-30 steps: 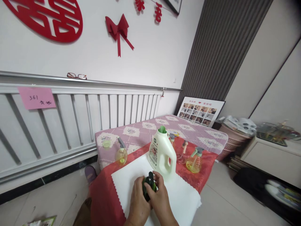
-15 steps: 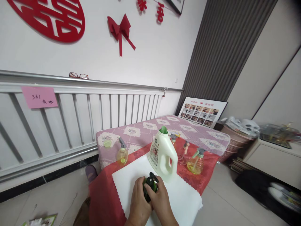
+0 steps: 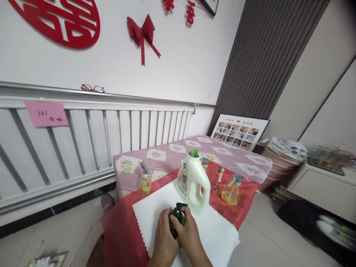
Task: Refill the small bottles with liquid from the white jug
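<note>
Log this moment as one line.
left hand: grips green spray bottle; right hand: grips its neck; under: white cloth; behind: white jug, upright

My left grip (image 3: 163, 238) is curled closed. My right grip (image 3: 191, 233) sits just right of it, touching, fingers bent inward.

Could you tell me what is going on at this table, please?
A person grips a dark green spray bottle with both hands: the left hand wraps its body, and the right hand is at its black trigger head. It is held over a white cloth, just in front of a white jug.
</note>
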{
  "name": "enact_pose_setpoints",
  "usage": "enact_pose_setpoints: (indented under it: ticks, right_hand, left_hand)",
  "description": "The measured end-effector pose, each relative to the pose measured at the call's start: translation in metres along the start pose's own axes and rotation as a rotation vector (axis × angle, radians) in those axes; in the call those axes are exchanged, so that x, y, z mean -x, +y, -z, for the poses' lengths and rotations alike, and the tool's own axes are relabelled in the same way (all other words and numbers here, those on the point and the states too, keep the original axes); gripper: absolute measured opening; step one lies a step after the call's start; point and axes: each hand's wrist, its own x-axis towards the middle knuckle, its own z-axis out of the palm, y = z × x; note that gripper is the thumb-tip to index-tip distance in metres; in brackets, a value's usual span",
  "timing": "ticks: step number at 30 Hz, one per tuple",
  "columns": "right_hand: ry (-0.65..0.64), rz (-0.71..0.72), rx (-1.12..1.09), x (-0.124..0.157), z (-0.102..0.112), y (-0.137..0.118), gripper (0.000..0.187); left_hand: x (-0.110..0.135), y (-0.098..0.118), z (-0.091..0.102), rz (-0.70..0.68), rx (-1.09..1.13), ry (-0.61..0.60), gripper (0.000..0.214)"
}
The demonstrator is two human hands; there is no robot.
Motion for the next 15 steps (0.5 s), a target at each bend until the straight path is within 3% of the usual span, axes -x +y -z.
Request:
enact_pose_setpoints:
  ticks: [5, 9, 12, 15]
  right_hand:
    - [-0.131, 0.071, -0.037, -0.001, 0.01, -0.001, 0.033]
    - [-0.028, 0.003, -0.051, -0.001, 0.002, -0.004, 0.058]
    - [0.008, -0.026, -0.01, -0.001, -0.004, -0.005, 0.038]
    - [-0.053, 0.006, -0.008, -0.002, 0.0, -0.005, 0.024]
  left_hand:
    - [-0.001, 0.001, -0.002, -0.032, -0.021, 0.016, 0.054]
    - [-0.001, 0.001, 0.0, -0.032, 0.019, 0.001, 0.052]
    - [0.0, 0.001, 0.003, -0.01, 0.049, -0.016, 0.052]
    - [0.0, 0.002, 0.002, -0.007, 0.036, -0.005, 0.048]
